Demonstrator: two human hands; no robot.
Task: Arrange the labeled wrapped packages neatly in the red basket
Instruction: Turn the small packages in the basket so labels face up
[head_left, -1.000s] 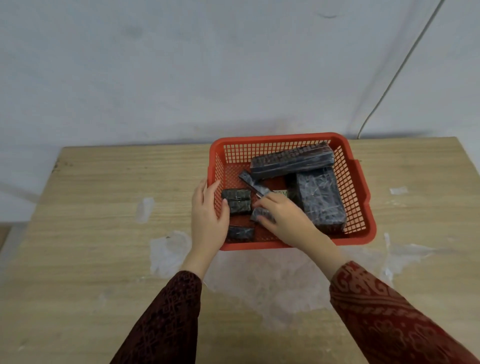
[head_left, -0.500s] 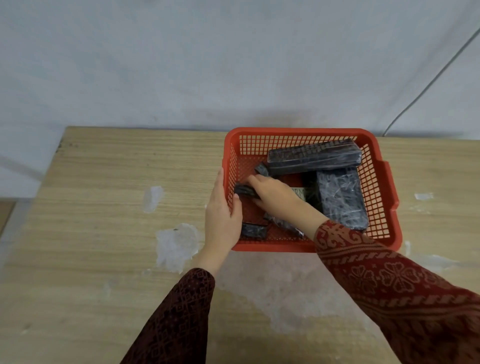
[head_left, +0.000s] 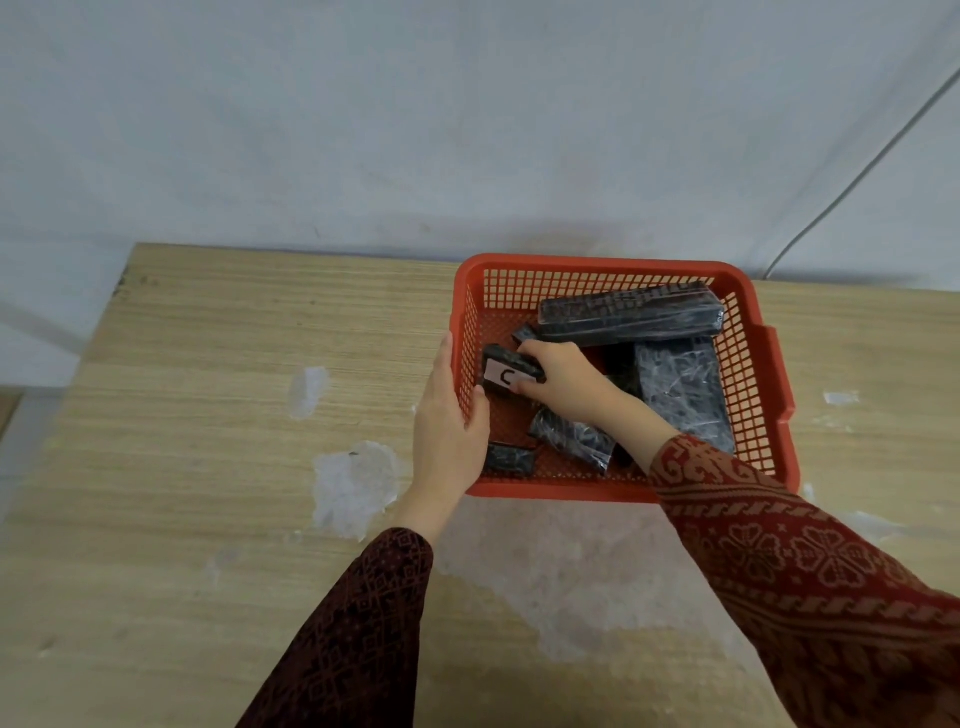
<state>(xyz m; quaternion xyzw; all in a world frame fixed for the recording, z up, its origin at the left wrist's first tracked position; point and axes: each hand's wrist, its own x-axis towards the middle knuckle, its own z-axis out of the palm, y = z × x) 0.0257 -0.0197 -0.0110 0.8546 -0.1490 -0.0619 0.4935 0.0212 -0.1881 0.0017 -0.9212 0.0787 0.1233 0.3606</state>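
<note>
A red plastic basket sits on the wooden table and holds several black wrapped packages. My right hand is inside it, gripping a small black package tipped up so its white label marked "C" faces me. My left hand clasps the basket's left wall, thumb inside. A long package lies across the back, a large block stands at the right. Two small packages lie at the front: one under my right wrist, another in the front left corner.
The wooden table has pale worn patches left of and in front of the basket. A grey wall stands right behind the table, with a thin cable running down it at the right.
My right hand went from the basket's front middle to its left side and tipped up a small package, showing its "C" label. The view shifted, putting the basket further right.
</note>
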